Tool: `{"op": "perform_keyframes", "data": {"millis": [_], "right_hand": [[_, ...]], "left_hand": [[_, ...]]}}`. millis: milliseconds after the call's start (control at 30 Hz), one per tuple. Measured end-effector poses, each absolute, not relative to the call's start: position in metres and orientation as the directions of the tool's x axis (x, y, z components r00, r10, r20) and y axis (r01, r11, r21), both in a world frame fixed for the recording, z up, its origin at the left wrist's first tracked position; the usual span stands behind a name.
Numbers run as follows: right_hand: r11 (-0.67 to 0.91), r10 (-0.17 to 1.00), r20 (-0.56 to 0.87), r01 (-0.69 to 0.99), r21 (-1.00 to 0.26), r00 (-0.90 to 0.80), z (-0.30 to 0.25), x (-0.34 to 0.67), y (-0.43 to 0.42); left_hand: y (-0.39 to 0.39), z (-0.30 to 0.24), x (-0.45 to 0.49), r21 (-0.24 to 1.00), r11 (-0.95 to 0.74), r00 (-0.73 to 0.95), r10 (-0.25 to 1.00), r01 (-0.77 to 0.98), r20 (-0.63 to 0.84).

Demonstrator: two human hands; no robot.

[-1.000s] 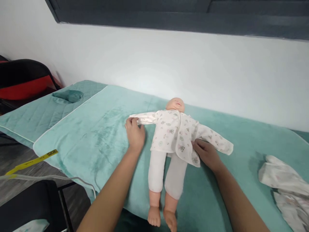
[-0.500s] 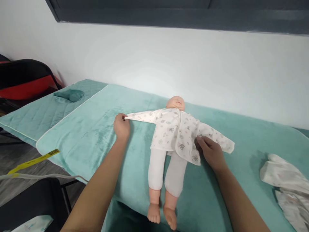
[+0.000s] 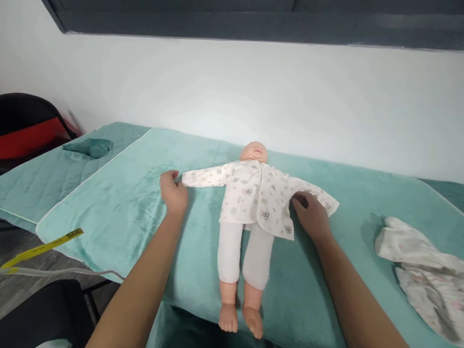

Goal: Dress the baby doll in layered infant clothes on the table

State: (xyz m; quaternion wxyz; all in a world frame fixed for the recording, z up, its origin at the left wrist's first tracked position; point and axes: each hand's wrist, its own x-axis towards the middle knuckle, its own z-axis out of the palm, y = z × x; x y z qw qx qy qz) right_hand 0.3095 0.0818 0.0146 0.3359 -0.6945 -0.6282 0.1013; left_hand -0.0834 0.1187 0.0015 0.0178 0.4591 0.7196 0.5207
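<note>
A baby doll (image 3: 255, 151) lies on its back on the green bed cover, its head toward the wall. It wears a white printed baby shirt (image 3: 242, 191) with both sleeves spread sideways and the front overlapping, over white legs with bare feet. My left hand (image 3: 174, 192) is beside the cuff of the left sleeve, its thumb and fingers apart and a small gap between them and the cloth. At the other side, my right hand (image 3: 311, 212) has its thumb and fingers pinched on the shirt's right sleeve near the underarm.
A crumpled white printed cloth (image 3: 422, 256) lies on the bed at right. The green bed cover (image 3: 123, 193) runs along the wall, with a face hole (image 3: 89, 148) at its far left. Black chairs (image 3: 47, 309), a yellow tag (image 3: 43, 247) and a cable (image 3: 72, 272) are at the left.
My left hand has let go of the left cuff, which now lies flat. My right hand keeps its place at the right sleeve. The whole view has shifted slightly.
</note>
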Motion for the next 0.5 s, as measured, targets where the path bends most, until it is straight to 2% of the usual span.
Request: {"op": "perform_keyframes", "data": {"millis": [100, 200, 267, 333, 433, 500], "right_hand": [[0.093, 0.938, 0.327, 0.828, -0.554, 0.114, 0.011, 0.305, 0.088], [0.078, 0.933, 0.322, 0.784, -0.616, 0.160, 0.011, 0.308, 0.085], [-0.001, 0.902, 0.313, 0.729, -0.685, 0.296, 0.012, 0.319, 0.080], [-0.114, 0.818, 0.334, 0.702, -0.703, 0.468, 0.013, 0.338, 0.076], [-0.288, 0.728, 0.341, 0.717, -0.634, 0.594, 0.011, 0.369, 0.073], [-0.351, 0.744, 0.295, 0.726, -0.592, 0.600, 0.009, 0.383, 0.073]], "left_hand": [[0.117, 0.003, -0.083, 0.751, 0.005, -0.551, 0.683, 0.660, 0.479], [0.115, 0.005, -0.082, 0.761, 0.007, -0.553, 0.691, 0.649, 0.466], [0.115, 0.006, -0.081, 0.772, 0.008, -0.563, 0.689, 0.636, 0.457], [0.116, 0.005, -0.082, 0.779, 0.009, -0.566, 0.693, 0.627, 0.448], [0.118, 0.003, -0.083, 0.780, 0.015, -0.558, 0.708, 0.625, 0.433], [0.119, 0.002, -0.083, 0.780, 0.016, -0.555, 0.712, 0.626, 0.431]]}}
